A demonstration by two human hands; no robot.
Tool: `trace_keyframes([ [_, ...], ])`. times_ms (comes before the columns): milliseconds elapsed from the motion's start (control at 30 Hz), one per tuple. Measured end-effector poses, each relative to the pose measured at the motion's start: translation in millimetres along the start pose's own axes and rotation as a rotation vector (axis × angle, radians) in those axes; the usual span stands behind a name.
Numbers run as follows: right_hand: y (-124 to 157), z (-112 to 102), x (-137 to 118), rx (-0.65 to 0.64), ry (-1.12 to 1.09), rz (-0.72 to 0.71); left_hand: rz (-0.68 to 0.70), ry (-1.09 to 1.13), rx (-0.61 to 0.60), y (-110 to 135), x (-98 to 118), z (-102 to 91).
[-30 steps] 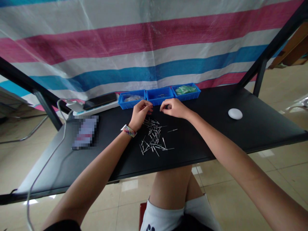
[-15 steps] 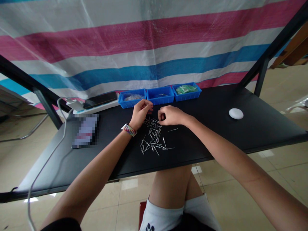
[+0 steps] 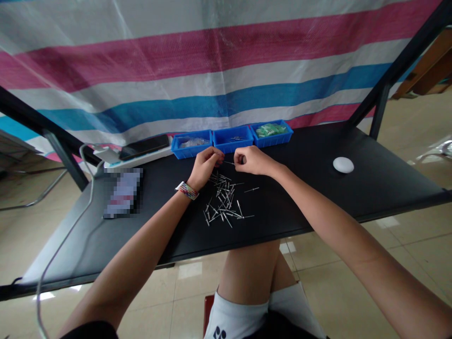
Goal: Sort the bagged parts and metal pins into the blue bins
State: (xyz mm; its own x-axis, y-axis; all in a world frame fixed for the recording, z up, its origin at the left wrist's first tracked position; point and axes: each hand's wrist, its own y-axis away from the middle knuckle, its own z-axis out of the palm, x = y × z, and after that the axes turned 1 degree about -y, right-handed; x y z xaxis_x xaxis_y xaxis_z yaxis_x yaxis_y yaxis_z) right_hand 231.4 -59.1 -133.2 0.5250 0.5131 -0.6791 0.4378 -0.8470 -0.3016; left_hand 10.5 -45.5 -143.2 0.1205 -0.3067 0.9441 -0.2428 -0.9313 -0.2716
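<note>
We have a loose pile of metal pins (image 3: 226,200) on the smooth, matt black tabletop (image 3: 300,202), slim shiny rods with thicker barrels that cross at all angles. Just beyond the pile, our right hand (image 3: 249,161) has its fingertips pinched together on a slim metal pin (image 3: 229,163), which points out toward our other hand. That left hand (image 3: 208,165), at the pile's far left edge, has its fingers curled in with the thumb close to them; we cannot tell whether it grips anything. A woven, many-coloured band (image 3: 187,190) circles our left wrist. To the right of the pile, one lone pin (image 3: 252,189) lies flat. Farther beyond the pile stand three ribbed blue plastic trays: the left tray (image 3: 190,152) holds crinkled, see-through plastic (image 3: 195,142), the middle tray (image 3: 229,149) a few thin pins (image 3: 237,138), and the right tray (image 3: 273,141) glossy green packets (image 3: 271,129). Well to the right of the pile sits a smooth white oval dome (image 3: 343,165). Behind everything hangs a creased, striped woven sheet (image 3: 226,56).
</note>
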Motion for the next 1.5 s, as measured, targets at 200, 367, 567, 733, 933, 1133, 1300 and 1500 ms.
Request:
trace_keyframes([
  [200, 1.0, 1.3, -8.9, 0.119, -0.263, 0.032, -0.039, 0.022, -0.057, -1.0, -0.8, -0.6],
  [367, 0.0, 1.3, -15.1, 0.227, -0.303, 0.042, -0.016, 0.027, -0.056, -0.7, 2.3, -1.1],
  [567, -1.9, -0.5, -11.5, 0.279, -0.355, 0.059, -0.016, 0.019, -0.049, -0.1, 3.7, -0.1],
  [733, -3.1, -1.0, -8.3, 0.28, -0.361, 0.063, 0.003, 0.02, -0.035, 0.3, 3.8, 0.9],
  [933, -6.4, 3.4, -5.8, 0.24, -0.544, 0.15, 0.011, 0.052, -0.01, 1.0, 4.1, -0.5],
  [1133, -5.9, 4.0, -8.5, 0.179, -0.78, 0.343, 0.027, 0.008, -0.003, 2.6, 8.1, -0.9],
  [1300, -6.4, 5.8, -9.3, 0.232, -0.786, 0.371, 0.006, -0.004, -0.019, 3.4, 10.2, -0.3],
  [1500, -8.6, 8.5, -6.6, 0.29, -0.686, 0.288, -0.035, 0.006, -0.04, 1.7, 7.5, 0.6],
])
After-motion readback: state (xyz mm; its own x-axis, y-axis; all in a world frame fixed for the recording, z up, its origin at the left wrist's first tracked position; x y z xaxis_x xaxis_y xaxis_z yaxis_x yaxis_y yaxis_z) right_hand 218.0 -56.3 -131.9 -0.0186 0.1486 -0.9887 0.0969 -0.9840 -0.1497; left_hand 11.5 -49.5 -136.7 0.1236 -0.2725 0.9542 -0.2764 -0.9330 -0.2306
